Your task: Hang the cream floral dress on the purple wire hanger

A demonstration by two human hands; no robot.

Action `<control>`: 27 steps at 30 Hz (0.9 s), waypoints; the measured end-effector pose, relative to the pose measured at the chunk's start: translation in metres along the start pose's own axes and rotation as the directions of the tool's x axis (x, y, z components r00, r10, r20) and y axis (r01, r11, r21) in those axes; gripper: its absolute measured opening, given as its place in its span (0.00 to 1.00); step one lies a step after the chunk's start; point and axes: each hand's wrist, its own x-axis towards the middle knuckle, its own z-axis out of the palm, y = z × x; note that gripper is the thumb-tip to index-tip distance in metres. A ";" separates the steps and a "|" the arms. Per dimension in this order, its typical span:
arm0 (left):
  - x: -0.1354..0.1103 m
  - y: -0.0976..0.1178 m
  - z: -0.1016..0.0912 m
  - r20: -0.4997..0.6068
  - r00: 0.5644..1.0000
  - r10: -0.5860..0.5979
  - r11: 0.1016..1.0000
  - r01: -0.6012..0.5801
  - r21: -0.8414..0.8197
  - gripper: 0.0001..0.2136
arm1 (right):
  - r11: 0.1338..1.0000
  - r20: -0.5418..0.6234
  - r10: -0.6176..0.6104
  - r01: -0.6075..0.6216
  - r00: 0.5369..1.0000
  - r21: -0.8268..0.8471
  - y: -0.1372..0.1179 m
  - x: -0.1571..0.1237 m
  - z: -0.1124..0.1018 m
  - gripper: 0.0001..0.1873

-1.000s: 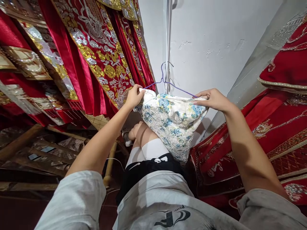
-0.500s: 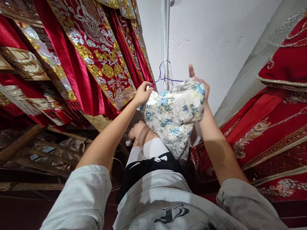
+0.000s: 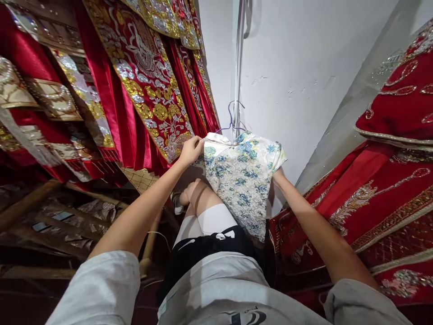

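A white floral dress [image 3: 238,178] with blue and yellow flowers and short sleeves hangs spread out on a thin purple hanger [image 3: 231,119]. The hanger's hook sticks up above the collar, and its arms run down into the garment. My left hand [image 3: 192,150] pinches the dress at the left shoulder edge, thumb and fingers together. At the other side, my right hand [image 3: 278,175] is behind or inside the right sleeve, so its fingers are hidden. The lower part of the dress drops beside my legs.
Red gowns with gold and silver embroidery [image 3: 158,99] hang on the left. More beaded red dresses [image 3: 382,189] fill the right side. A white wall [image 3: 287,58] with a vertical metal pole [image 3: 239,54] stands ahead. Wooden bars [image 3: 30,203] are at lower left.
The dress has gone from bunched to spread flat across the hanger. My right hand has moved down and slipped out of sight behind the sleeve; my left hand has shifted left and down.
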 end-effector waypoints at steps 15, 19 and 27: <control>0.031 0.016 -0.001 -0.154 0.987 -0.037 0.982 0.007 -0.188 0.17 | 0.914 0.260 -0.384 0.404 0.886 -0.025 -0.121 0.052 0.059 0.36; 0.016 0.021 0.003 -0.226 0.937 -0.265 0.907 0.162 -0.390 0.20 | 0.927 0.799 -0.188 0.373 0.571 -0.048 -0.153 -0.020 0.082 0.34; -0.008 0.081 0.016 -0.032 0.959 -0.282 0.539 0.131 -0.832 0.31 | 0.432 0.805 -0.248 0.806 0.538 -0.405 -0.088 -0.030 0.096 0.54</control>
